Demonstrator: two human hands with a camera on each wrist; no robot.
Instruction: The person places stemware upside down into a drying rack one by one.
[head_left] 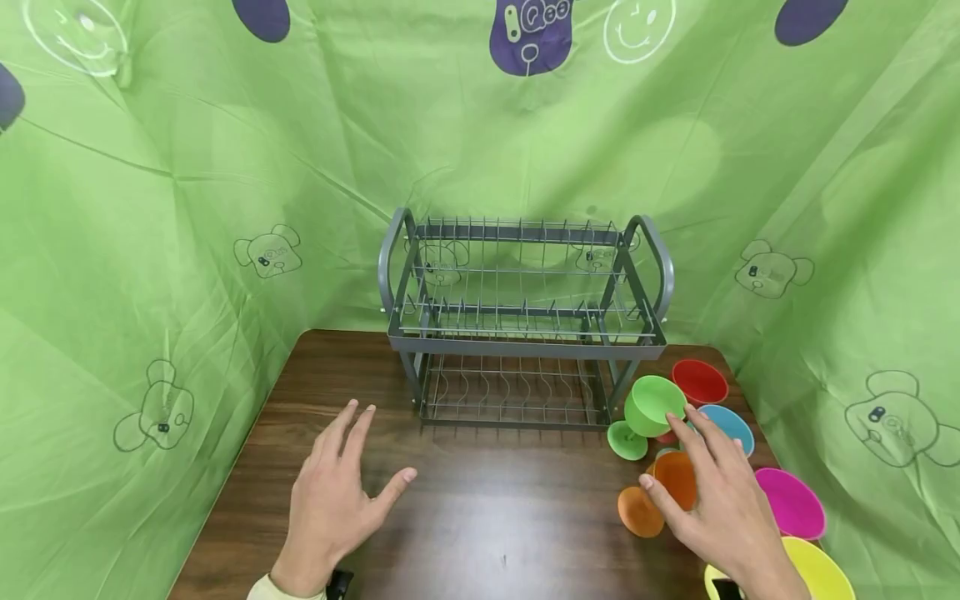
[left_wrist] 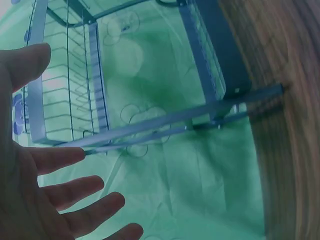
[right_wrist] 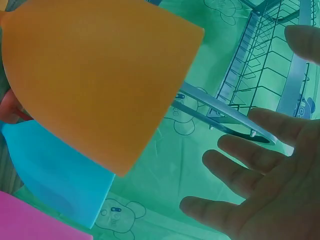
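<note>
My left hand (head_left: 330,496) hovers over the wooden table with its fingers spread and nothing in it. The right hand (head_left: 716,500), also spread and holding nothing, is above a group of plastic goblets at the table's right side. Nearest to it are a green goblet (head_left: 649,400) by its fingertips and an orange goblet (head_left: 675,477), partly covered by the hand in the head view. Behind the fingers stands a blue goblet (head_left: 731,427). In the right wrist view the orange goblet (right_wrist: 100,80) looms large, apart from the fingers.
A grey two-tier dish rack (head_left: 525,343) stands at the back of the wooden table (head_left: 480,500). A red goblet (head_left: 700,382), a magenta goblet (head_left: 791,504) and a yellow goblet (head_left: 821,571) line the right edge. Green printed cloth (head_left: 187,292) surrounds the table.
</note>
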